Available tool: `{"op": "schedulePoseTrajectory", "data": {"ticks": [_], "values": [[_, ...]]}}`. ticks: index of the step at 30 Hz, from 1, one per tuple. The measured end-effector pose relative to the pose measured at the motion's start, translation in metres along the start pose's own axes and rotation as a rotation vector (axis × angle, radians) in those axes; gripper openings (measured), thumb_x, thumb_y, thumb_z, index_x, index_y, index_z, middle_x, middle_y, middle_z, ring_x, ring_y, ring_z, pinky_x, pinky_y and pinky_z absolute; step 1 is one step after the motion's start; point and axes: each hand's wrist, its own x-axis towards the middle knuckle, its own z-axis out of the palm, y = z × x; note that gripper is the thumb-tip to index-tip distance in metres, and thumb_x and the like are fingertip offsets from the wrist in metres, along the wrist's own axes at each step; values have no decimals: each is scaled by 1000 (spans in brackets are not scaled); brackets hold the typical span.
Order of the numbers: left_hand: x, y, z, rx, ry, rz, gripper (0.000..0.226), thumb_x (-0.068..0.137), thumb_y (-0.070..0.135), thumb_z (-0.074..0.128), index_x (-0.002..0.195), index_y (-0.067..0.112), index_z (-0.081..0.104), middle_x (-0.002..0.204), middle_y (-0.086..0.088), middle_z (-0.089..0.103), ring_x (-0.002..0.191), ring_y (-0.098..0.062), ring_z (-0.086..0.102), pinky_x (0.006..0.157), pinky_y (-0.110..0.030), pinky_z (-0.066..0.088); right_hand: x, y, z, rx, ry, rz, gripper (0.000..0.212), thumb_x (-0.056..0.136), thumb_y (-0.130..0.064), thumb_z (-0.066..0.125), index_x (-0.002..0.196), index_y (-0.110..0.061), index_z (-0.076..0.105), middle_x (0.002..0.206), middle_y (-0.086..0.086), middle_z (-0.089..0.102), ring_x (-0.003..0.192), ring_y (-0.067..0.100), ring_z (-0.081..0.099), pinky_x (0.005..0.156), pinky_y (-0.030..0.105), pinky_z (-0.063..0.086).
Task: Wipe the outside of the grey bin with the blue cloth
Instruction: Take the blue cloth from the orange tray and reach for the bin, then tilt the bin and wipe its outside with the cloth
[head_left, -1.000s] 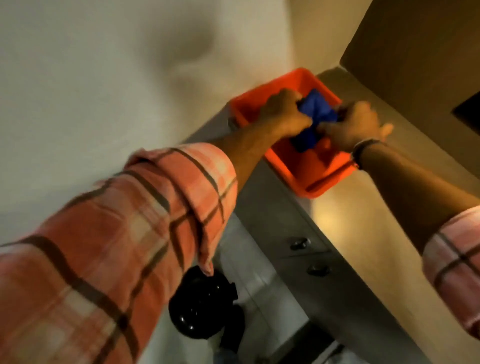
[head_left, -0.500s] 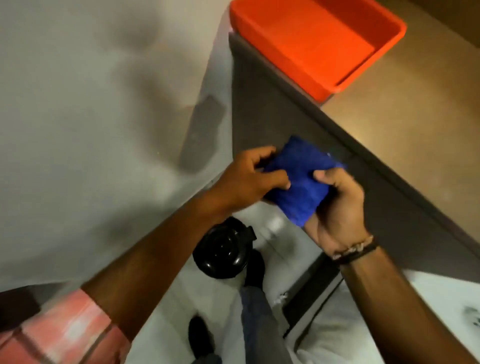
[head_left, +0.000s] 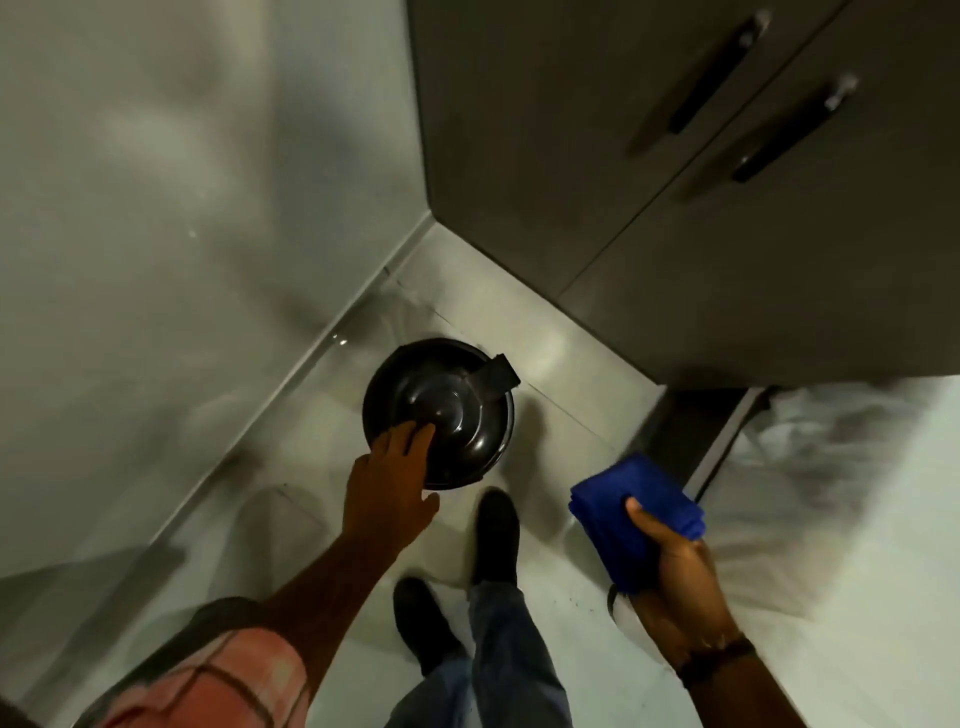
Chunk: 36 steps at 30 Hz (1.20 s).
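Observation:
The round dark grey bin (head_left: 457, 415) stands on the floor in the corner, seen from above, its domed lid shut and a hinge tab at the upper right. My left hand (head_left: 389, 483) reaches down to it, fingers spread, fingertips resting on the lid's near left edge. My right hand (head_left: 670, 566) holds the folded blue cloth (head_left: 634, 514) to the right of the bin, apart from it and higher up.
A pale wall (head_left: 156, 208) runs along the left. Dark cabinet doors (head_left: 649, 182) with black handles stand behind and to the right. My two black shoes (head_left: 493, 535) stand on the glossy tile floor just in front of the bin. A white surface (head_left: 857, 493) lies at right.
The view dropped from the orange tub on the counter to the floor. My left hand let go of the cloth and reached to the bin lid; the right hand keeps the cloth.

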Motion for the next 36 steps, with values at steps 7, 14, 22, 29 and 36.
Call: {"op": "schedulePoseTrajectory", "data": {"ticks": [7,14,22,29,36], "values": [[69,-23,127,337,-19,183,126,61,27,87,164,30,13,172,-13,8,157,-41,7,114,-73,19,97,54,-24,-38,97,16,42,80,-13,76,121,-26,72,117,8,80,100,27,79,70,36,66],[105,-45,195,460,97,239,124,64,25,90,163,33,16,172,-14,10,156,-49,5,108,-83,12,174,84,-7,-44,-4,-11,31,95,-2,65,121,-19,71,117,11,80,101,28,79,76,36,67],[127,-42,178,327,188,275,130,55,29,91,163,35,18,172,-13,11,153,-55,8,101,-89,14,253,108,23,83,-72,-154,36,97,5,57,123,-15,70,124,15,77,113,34,75,90,45,63],[184,-90,128,-359,254,171,108,77,22,76,163,38,12,168,6,24,154,-25,27,119,-59,33,302,106,56,-79,-103,-498,51,92,12,57,138,-10,61,133,15,71,125,33,68,108,54,53],[188,-98,180,-462,165,157,107,81,-14,58,156,50,16,149,50,16,131,37,13,109,4,13,313,125,125,-671,-227,-935,68,90,9,60,153,-16,48,155,-3,54,141,3,50,122,26,36]]}}
